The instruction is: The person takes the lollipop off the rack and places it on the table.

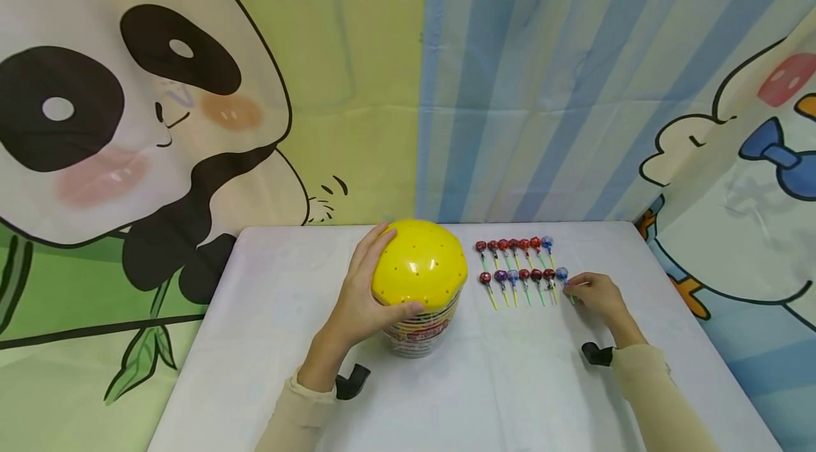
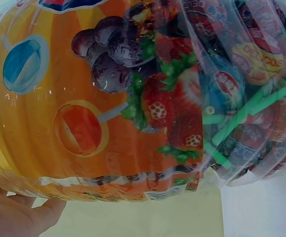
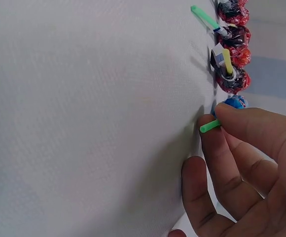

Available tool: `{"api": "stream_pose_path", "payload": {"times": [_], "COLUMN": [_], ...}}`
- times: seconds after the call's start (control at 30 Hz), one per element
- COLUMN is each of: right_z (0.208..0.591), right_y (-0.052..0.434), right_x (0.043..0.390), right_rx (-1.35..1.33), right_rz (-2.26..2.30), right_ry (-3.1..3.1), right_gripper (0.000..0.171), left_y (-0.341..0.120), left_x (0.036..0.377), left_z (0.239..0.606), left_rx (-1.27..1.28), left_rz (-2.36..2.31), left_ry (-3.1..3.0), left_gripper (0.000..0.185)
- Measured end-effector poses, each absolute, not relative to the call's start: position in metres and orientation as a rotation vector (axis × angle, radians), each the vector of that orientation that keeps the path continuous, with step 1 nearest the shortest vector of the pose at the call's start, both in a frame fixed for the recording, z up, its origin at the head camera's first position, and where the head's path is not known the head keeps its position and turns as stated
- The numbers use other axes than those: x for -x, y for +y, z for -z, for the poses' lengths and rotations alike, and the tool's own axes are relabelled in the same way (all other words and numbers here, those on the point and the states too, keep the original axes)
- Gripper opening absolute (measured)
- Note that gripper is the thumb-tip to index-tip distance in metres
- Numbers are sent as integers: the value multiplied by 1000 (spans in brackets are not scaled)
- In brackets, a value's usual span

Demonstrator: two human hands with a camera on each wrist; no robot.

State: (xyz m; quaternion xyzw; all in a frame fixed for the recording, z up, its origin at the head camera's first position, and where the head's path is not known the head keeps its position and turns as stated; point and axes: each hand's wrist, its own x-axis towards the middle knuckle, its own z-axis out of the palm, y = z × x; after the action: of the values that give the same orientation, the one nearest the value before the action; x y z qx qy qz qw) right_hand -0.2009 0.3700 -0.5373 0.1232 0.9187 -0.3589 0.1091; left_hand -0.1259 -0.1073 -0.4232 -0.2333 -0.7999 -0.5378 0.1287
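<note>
The tabletop is wearing a white cloth, matt and finely woven, its grain showing plainly in the right wrist view. The yellow dome lid is looking like smooth plastic with a soft sheen. Beneath it, the jar is showing clear, glossy plastic, ribbed, under a shiny printed label. The lollipops near the far right edge are sitting in crinkly, glossy wrappers on smooth plastic sticks. The backdrop is hanging as printed matt cloth, faintly creased.
</note>
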Motion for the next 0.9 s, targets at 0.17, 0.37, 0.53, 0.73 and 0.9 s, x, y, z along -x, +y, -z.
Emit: {"api": "stream_pose_path", "payload": {"times": [0.17,0.37,0.53,0.73,0.9], "right_z": [535,533,533,533,530], "right_y": [367,363,362,363,361], "right_x": [201,199,197,198,195], "right_rx": [-367,-365,-339,-322,-341], "right_rz": [1005,943,950,957,976], "right_ry": [2719,2742,2748,2741,2742], "right_gripper": [34,36,36,38,39], "left_y": [-107,-107,-107,-108,-109], "left_x": [126,126,127,127,126], "left_z": [423,424,424,425,423], "left_rx": [670,659,655,660,663], "left_rz": [1566,1571,1573,1559,1558], "left_ry": [-2334,-2341,-2345,-2339,-2341], "left_gripper": [103,103,103,103,103]}}
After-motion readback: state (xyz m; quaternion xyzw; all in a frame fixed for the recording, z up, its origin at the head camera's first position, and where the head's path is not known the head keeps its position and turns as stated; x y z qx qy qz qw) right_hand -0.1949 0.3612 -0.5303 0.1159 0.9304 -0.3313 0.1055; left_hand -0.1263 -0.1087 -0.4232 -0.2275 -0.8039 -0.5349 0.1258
